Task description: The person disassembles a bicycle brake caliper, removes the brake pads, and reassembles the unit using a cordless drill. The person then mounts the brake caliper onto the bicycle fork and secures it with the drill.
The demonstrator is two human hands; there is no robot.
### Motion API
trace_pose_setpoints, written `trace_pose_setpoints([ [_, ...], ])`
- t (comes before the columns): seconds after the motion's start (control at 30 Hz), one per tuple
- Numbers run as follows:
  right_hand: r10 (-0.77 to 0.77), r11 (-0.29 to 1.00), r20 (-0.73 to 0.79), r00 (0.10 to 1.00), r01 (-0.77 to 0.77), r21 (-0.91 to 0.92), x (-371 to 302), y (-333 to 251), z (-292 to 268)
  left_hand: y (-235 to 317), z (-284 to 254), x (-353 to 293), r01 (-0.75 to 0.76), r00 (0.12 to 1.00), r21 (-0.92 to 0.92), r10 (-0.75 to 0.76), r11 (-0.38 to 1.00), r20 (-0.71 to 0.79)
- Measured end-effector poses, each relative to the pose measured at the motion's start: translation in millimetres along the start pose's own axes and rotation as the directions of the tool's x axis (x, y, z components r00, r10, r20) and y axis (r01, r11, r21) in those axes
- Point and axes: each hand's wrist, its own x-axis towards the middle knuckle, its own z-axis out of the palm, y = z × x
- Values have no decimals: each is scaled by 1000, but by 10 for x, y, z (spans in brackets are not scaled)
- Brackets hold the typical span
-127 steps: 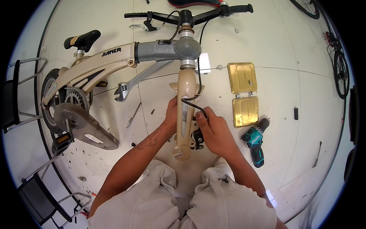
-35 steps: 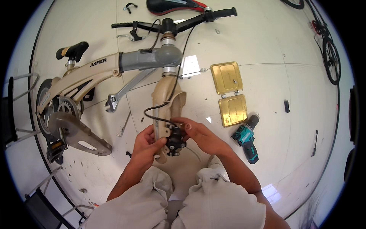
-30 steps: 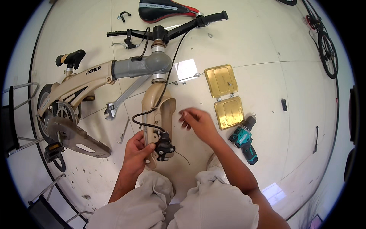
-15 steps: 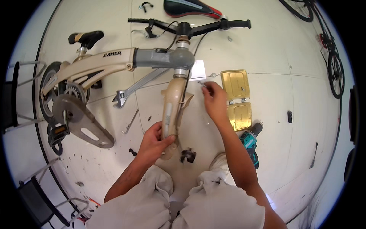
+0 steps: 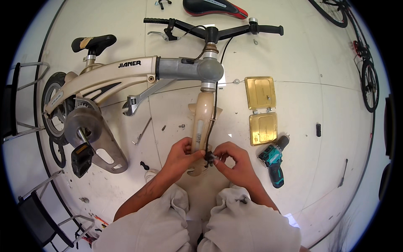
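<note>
A cream bicycle frame (image 5: 138, 67) lies on its side, with its fork (image 5: 204, 107) pointing toward me. My left hand (image 5: 181, 156) is closed round the fork's lower end, its thumb beside a small black brake part (image 5: 208, 156) where the cable (image 5: 215, 101) comes down. From the other side, my right hand (image 5: 236, 164) pinches a small silvery piece against that black part. Fingers partly cover the piece, so its exact kind cannot be made out. The handlebar (image 5: 231, 32) is at the far end of the fork.
An adjustable wrench (image 5: 145, 95) lies by the frame. Right of the fork are a gold tin (image 5: 263, 128) and a teal cordless drill (image 5: 273, 164). A loose saddle (image 5: 214, 7), a hex key (image 5: 142, 131), a screwdriver (image 5: 344, 173) and small bolts (image 5: 181, 126) lie about the floor.
My right hand has come back from beside the gold tin to the fork's lower end. The frame and fork have shifted slightly right, and the pedal has turned.
</note>
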Motion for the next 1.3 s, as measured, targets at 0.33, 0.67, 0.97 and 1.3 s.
trace_pose_setpoints([
  [0.33, 154, 988, -8, 988, -154, 9, -43, 153, 110, 70, 92, 93, 68, 993, 213, -45, 975, -109],
  [0.67, -60, 835, -108, 992, -9, -550, 40, -51, 204, -17, 54, 57, 5, 1000, -30, -5, 1000, -21],
  [0.97, -105, 617, -33, 994, 39, -786, 114, -78, 220, -62, 30, 79, 8, 1000, -80, -9, 997, -3],
  [1.3, 16, 505, -18, 1000, -23, -863, 177, -188, 277, -29, 48, 73, 35, 999, -59, -37, 998, -36],
])
